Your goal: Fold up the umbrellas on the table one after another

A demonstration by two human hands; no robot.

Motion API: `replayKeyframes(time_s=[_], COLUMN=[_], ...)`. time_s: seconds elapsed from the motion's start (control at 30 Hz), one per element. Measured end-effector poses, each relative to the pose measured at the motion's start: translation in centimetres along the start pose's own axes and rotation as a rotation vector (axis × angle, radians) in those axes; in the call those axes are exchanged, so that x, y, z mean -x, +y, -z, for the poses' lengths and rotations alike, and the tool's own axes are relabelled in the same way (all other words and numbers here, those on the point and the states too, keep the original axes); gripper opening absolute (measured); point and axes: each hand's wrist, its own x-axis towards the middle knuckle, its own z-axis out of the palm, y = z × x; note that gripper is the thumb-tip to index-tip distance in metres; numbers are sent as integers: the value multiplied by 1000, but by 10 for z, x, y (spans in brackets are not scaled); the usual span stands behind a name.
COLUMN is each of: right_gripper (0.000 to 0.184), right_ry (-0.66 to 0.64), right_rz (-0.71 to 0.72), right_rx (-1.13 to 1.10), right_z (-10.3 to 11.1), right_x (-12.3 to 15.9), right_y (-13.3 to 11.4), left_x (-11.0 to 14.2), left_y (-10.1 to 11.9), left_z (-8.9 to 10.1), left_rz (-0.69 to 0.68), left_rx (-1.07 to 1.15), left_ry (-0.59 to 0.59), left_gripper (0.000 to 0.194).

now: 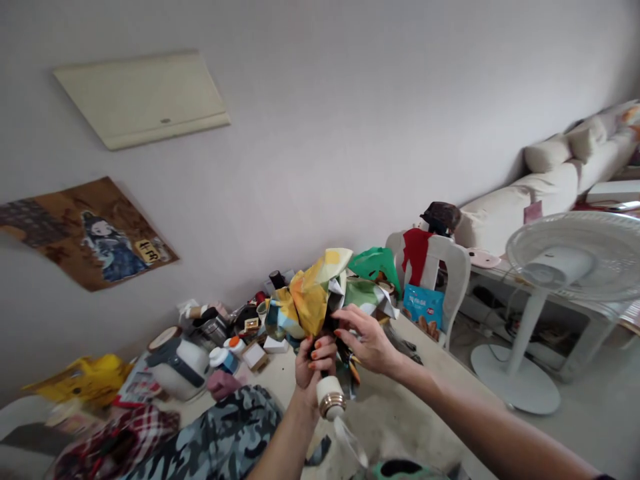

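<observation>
A half-folded umbrella (306, 300) with loose yellow, green and pale patterned fabric rises in the middle of the head view. My left hand (315, 363) is closed around it just above the handle. The white handle (330, 397) with gold rings points down toward me, and a white wrist strap (350, 441) hangs from it. On the right side of the fabric, my right hand (367, 339) has its thumb and fingers pinched at the folds. Dark inner parts of the umbrella show between the hands, partly hidden by the fingers.
Below is a cluttered table (385, 420). To the left stand a white kettle (177, 363), small bottles (223, 358), boxes and camouflage cloth (220, 433). A white chair (453, 267) with a blue snack bag (423, 305) and a white fan (530, 320) are on the right.
</observation>
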Motion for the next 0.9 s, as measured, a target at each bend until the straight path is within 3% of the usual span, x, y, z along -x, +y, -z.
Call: replayKeyframes(time_s=[0.1,0.23,0.37,0.47,0.63,0.7,0.77,0.9], right_gripper=[25,26,22,21,21,21,21,27], right_ry=[-8,-96,-182,-290,-393,-336,-150,384], right_rz=[68,144,195,214,283,309,257,-137], right_rx=[43,160,293,273,195,150,126,192], right_z=[-3,-7,-10,-9,-5,0,8,31], right_x=[4,11,14,11,11,13,14,9], right_y=[-3,-9,-14,-16,-26,-31,-31,-16], left_x=[1,-1,-4,-6,-4,-2,0,3], left_y=[-3,-1,1,1,3,4,6,8], left_z=[2,1,-2,0,6,6,5,5], left_rz=[118,155,96,68,174,184,175,95], left_rx=[-69,-188,-251,-266,-288,-315,-342,-397], left_ry=[106,213,200,208,221,194,152,62], left_gripper=[7,16,15,10,4,8,12,20])
